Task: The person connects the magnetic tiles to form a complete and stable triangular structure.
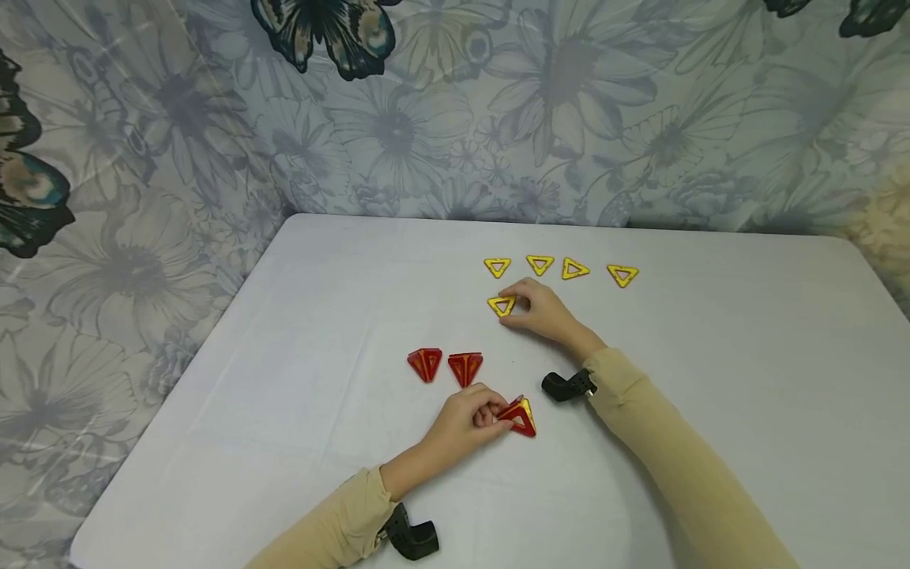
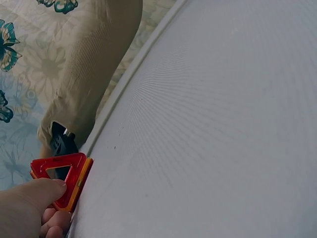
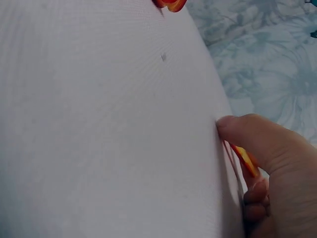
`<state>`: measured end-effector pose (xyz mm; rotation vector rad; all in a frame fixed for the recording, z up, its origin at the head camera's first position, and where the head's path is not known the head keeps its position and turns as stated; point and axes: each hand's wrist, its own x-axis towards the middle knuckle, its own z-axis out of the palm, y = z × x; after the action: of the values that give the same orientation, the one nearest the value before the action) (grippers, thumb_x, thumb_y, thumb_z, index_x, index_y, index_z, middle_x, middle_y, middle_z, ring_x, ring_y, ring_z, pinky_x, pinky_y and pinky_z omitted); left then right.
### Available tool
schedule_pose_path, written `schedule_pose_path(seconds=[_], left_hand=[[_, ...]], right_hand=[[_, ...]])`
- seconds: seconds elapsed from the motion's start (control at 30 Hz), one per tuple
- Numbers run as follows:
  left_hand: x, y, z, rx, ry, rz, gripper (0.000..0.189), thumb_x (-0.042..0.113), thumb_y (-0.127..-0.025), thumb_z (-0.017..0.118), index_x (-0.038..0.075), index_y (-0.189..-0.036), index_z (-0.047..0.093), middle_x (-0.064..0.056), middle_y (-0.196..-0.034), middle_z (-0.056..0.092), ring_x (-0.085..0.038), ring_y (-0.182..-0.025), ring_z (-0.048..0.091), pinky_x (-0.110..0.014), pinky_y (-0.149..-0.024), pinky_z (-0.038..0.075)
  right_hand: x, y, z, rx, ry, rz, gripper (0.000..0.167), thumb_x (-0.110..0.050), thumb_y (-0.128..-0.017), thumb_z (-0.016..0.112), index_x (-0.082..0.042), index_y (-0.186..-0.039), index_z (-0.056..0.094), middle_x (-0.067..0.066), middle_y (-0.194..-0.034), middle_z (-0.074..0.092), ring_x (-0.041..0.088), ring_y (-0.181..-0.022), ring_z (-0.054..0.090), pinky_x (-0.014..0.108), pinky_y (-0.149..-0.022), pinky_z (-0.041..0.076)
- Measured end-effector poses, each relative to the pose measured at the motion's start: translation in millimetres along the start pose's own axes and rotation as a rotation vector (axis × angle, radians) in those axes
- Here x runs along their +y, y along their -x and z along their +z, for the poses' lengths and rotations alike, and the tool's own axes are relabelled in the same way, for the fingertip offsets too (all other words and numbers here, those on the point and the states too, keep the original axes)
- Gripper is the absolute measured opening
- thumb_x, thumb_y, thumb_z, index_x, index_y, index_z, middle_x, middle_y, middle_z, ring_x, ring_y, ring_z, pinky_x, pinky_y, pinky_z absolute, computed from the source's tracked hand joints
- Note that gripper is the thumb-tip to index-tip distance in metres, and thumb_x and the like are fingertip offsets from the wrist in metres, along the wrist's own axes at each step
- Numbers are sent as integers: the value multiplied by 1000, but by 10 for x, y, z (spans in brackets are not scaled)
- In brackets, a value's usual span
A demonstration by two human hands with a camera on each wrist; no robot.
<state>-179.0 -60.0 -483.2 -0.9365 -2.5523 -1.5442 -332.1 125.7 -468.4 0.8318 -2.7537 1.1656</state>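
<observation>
Gripping red-and-yellow piece [image 1: 524, 414] in left hand [image 1: 465, 416], pinching yellow triangle [image 1: 502, 299] at piece's 12 o'clock in right hand [image 1: 543, 310]; probably light, stiff, slick, best held by outer edges.

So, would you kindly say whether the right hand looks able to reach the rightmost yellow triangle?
Probably yes: nothing visible blocks the right hand from the rightmost yellow triangle, though that hand pinches another yellow triangle.

Flat triangles [image 1: 622, 269] are yellow, folded pieces [image 1: 424, 363] mostly red; table [image 1: 341, 316] white; sleeves [image 1: 661, 427] beige; wall [image 1: 455, 134] grey-blue (with a flower print).
</observation>
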Motion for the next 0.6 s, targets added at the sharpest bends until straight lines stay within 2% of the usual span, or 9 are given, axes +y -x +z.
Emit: schedule_pose_path(seconds=[0.2,0.4,0.6], left_hand=[[-8,1,-2,-5,5,-7,14,9,-77,70,4,-88,63,2,-73,51,-5,-62,46,-17,-56,41],[0,-1,-4,-9,5,-6,14,9,-77,70,4,-88,63,2,-74,51,-5,-62,47,-17,-56,41],[8,1,-7,-3,-5,-4,14,8,-77,71,4,-88,63,3,-74,51,-6,-62,47,-17,-56,41]], right_hand=[[4,57,-66,-23,-50,-15,35,-13,-70,77,-3,-100,60,3,-65,44,17,-59,38,30,-55,31],[-9,189,-125,-65,-106,48,35,-14,-70,77,-4,-100,60,1,-65,49,16,-57,40,28,-54,34],[-41,365,-168,-61,-157,69,32,-16,-70,77,-5,-97,63,1,-64,50,15,-55,41,25,-51,34]])
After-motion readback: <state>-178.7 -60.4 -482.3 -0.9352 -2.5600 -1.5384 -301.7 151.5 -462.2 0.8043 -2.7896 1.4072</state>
